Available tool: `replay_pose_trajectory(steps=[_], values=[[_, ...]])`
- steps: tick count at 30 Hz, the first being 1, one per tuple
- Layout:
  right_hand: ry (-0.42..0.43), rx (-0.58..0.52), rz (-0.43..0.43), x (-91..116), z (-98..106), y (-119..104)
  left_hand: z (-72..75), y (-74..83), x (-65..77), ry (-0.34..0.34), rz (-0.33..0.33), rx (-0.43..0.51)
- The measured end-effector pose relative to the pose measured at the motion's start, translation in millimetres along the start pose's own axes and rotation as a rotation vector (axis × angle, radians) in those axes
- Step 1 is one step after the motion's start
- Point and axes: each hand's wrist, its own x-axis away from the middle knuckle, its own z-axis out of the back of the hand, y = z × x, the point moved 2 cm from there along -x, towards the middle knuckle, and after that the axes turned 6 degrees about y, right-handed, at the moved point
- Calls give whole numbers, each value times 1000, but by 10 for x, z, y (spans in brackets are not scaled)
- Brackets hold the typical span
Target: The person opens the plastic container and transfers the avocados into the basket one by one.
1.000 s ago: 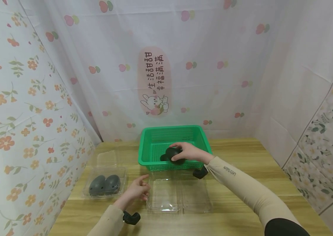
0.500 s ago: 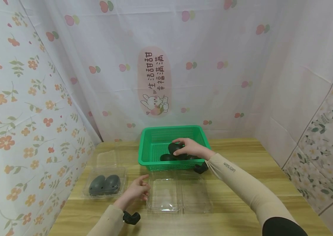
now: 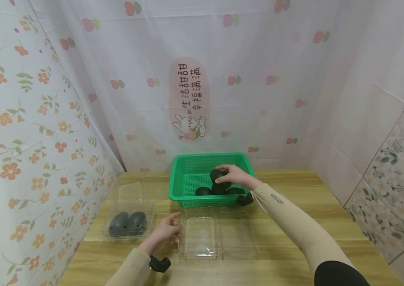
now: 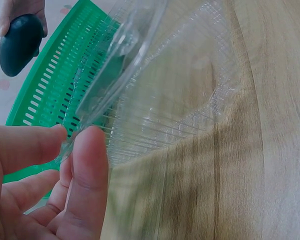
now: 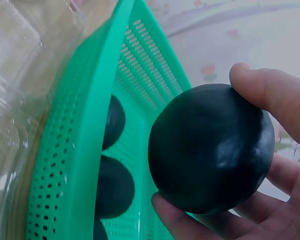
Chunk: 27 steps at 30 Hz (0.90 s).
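My right hand (image 3: 238, 176) grips a dark green avocado (image 3: 218, 174) above the green basket (image 3: 174, 176), thumb on one side and fingers on the other in the right wrist view. Under it, several avocados (image 3: 203, 191) lie along the basket's near side. My left hand (image 3: 168, 230) pinches the left edge of a clear plastic clamshell box (image 3: 200, 234) between thumb and forefinger, seen close in the left wrist view. The box lies opened flat in front of the basket, its other half (image 3: 239, 238) to the right; no avocado shows in it.
At the left of the wooden table (image 3: 288, 226), another clear clamshell box (image 3: 150, 210) stands with its lid up and holds two avocados (image 3: 136, 221). Patterned white curtains (image 3: 144, 59) enclose the table's back and sides. Both wrists wear small black devices (image 3: 160, 263).
My right hand has lifted the avocado up and slightly right from the basket, uncovering several others beneath. The left hand stays at the box's edge.
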Motion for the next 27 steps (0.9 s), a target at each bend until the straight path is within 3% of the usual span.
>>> replay_pose_trajectory(steps=[17, 27], values=[[102, -61, -73, -239, 138, 367, 22, -29, -29, 14, 25, -8], [133, -38, -86, -335, 172, 480, 38, -40, -31, 7, 23, 2]])
